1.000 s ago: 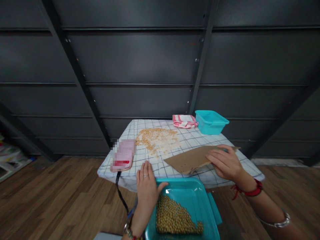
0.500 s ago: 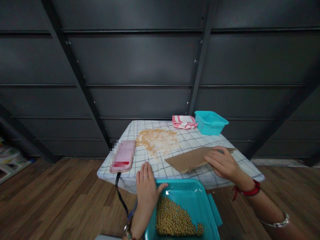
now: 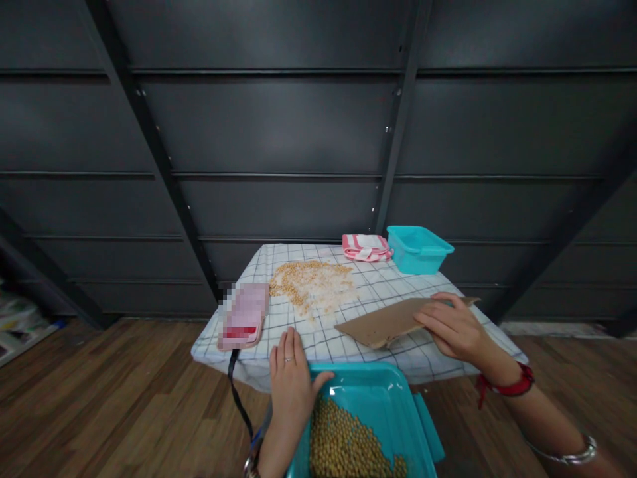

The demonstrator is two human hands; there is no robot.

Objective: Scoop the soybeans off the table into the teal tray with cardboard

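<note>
My right hand (image 3: 458,328) grips a flat piece of brown cardboard (image 3: 381,323) by its right part, low over the checked tablecloth. My left hand (image 3: 291,385) lies with its fingers stretched out at the table's front edge, its thumb over the rim of a teal tray (image 3: 371,372). Inside that tray is a heap of soybeans (image 3: 346,441), seen just below the table edge. More soybeans (image 3: 286,282) are spread on the cloth, with pale crumbs (image 3: 323,292) to their right. The cardboard is apart from this spread.
A pink phone-like item (image 3: 246,312), partly pixelated, lies at the table's left edge with a black strap (image 3: 236,388) hanging down. At the back are a folded pink-striped cloth (image 3: 367,247) and a teal basin (image 3: 421,252). A dark panelled wall (image 3: 279,133) stands behind.
My right hand has shifted slightly to the right with the cardboard. My left hand stays at the tray and table edge. The whole view has moved a little.
</note>
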